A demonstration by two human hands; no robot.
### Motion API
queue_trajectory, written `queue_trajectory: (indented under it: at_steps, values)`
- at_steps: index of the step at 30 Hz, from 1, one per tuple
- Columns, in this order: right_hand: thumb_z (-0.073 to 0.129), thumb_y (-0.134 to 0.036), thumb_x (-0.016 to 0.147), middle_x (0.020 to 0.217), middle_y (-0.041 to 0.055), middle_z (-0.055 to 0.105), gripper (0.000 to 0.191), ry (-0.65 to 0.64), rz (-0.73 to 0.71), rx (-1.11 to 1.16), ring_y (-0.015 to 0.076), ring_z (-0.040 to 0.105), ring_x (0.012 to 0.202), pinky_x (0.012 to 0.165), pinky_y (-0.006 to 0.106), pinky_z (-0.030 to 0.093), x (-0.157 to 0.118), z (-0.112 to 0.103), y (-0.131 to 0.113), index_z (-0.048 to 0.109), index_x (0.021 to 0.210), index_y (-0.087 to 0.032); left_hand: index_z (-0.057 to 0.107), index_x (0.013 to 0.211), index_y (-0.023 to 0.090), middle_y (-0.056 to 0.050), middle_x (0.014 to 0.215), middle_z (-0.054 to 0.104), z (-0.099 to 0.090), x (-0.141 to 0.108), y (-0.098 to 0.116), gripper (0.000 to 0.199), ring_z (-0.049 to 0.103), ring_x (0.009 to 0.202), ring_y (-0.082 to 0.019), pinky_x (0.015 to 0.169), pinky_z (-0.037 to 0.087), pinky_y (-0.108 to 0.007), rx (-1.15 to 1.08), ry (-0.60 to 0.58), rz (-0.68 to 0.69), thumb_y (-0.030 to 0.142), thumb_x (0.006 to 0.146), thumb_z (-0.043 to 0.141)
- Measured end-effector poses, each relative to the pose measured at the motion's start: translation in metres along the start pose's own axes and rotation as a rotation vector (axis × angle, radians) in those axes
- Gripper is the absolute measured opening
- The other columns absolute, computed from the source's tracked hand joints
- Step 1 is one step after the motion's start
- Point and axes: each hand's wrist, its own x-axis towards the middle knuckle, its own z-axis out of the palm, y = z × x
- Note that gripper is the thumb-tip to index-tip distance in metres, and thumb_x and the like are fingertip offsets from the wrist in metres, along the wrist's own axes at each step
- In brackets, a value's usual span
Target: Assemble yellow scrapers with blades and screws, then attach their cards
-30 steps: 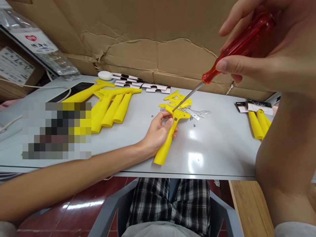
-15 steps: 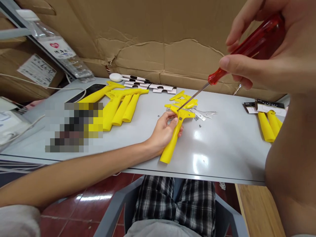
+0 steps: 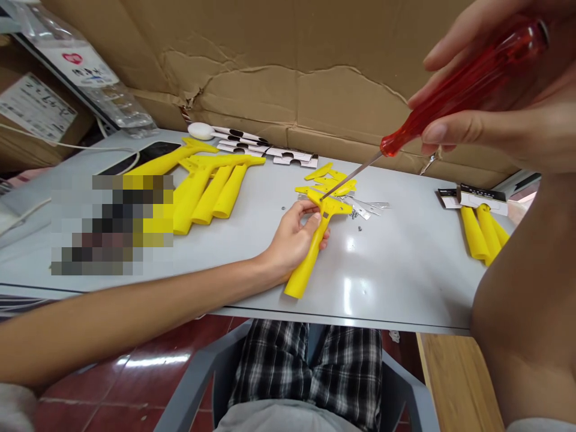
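Red screwdriver on yellow scraper, left hand gripping

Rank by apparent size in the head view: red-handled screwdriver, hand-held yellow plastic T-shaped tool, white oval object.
1. Red-handled screwdriver, probably helped by nearness to the camera
2. Yellow plastic T-shaped tool
3. White oval object
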Motion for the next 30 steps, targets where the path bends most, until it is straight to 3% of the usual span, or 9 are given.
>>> queue_trajectory:
  at_steps: [3, 5, 10, 14, 17, 22, 30]
  values:
    - [0.097, -0.047, 0.082, 0.094, -0.0118, 0.07, 0.044, -0.05, -0.102, -0.408, 0.0035, 0.072, 0.092, 0.072, 0.005, 0.052, 0.003, -0.003, 0.002, 0.083, 0.122, -0.036, 0.058, 0.115, 0.018, -0.005, 0.095, 0.069, 0.001, 0.0, 0.0, 0.015, 0.067, 0.065, -0.013, 0.055, 0.054, -0.028, 0.006, 0.004, 0.001, 0.016, 0.103, 0.067]
    - [0.094, -0.056, 0.082, 0.092, -0.0123, 0.068, 0.042, -0.02, -0.117, -0.492, 0.0, 0.069, 0.089, 0.068, 0.003, 0.047, 0.005, -0.003, -0.001, 0.083, 0.118, -0.036, 0.057, 0.115, 0.017, -0.004, 0.093, 0.068, 0.002, -0.001, 0.001, 0.012, 0.067, 0.064, -0.012, 0.055, 0.053, -0.027, 0.011, 0.006, -0.005, 0.015, 0.105, 0.063]
    - [0.078, -0.075, 0.088, 0.094, -0.0068, 0.073, 0.048, -0.031, 0.001, -0.569, 0.0085, 0.08, 0.098, 0.061, 0.012, 0.054, 0.004, 0.005, -0.015, 0.08, 0.118, -0.037, 0.056, 0.115, 0.017, -0.002, 0.087, 0.067, 0.005, -0.002, 0.005, 0.009, 0.065, 0.062, -0.011, 0.053, 0.052, -0.024, 0.034, 0.027, -0.024, 0.011, 0.108, 0.053]
    - [0.074, -0.083, 0.086, 0.098, -0.0025, 0.068, 0.06, 0.014, 0.075, -0.654, 0.011, 0.078, 0.105, 0.056, 0.01, 0.048, 0.007, 0.01, -0.021, 0.082, 0.112, -0.03, 0.056, 0.117, 0.017, -0.002, 0.087, 0.066, 0.005, -0.001, 0.005, 0.01, 0.066, 0.064, -0.012, 0.054, 0.054, -0.025, 0.042, 0.039, -0.04, 0.011, 0.108, 0.054]
    - [0.073, -0.08, 0.087, 0.099, -0.0027, 0.067, 0.063, 0.026, 0.105, -0.68, 0.0077, 0.077, 0.098, 0.059, 0.009, 0.047, 0.009, 0.011, -0.021, 0.081, 0.114, -0.023, 0.057, 0.118, 0.017, -0.003, 0.09, 0.066, 0.005, -0.001, 0.005, 0.011, 0.067, 0.065, -0.012, 0.054, 0.054, -0.025, 0.047, 0.041, -0.044, 0.013, 0.108, 0.056]
    - [0.081, -0.062, 0.089, 0.081, -0.0061, 0.068, 0.047, -0.003, 0.139, -0.651, 0.0033, 0.076, 0.075, 0.057, 0.008, 0.048, 0.008, 0.009, -0.023, 0.081, 0.109, -0.02, 0.058, 0.117, 0.017, -0.005, 0.098, 0.067, 0.005, -0.001, 0.004, 0.012, 0.068, 0.065, -0.012, 0.054, 0.054, -0.026, 0.06, 0.054, -0.038, 0.013, 0.106, 0.059]
    - [0.073, -0.064, 0.093, 0.08, -0.0084, 0.064, 0.046, -0.007, 0.118, -0.691, 0.0033, 0.076, 0.084, 0.06, 0.008, 0.046, 0.01, 0.008, -0.022, 0.079, 0.108, -0.021, 0.059, 0.115, 0.017, -0.004, 0.094, 0.066, 0.007, 0.0, 0.008, 0.01, 0.067, 0.065, -0.012, 0.053, 0.053, -0.024, 0.031, 0.06, -0.061, 0.011, 0.107, 0.057]
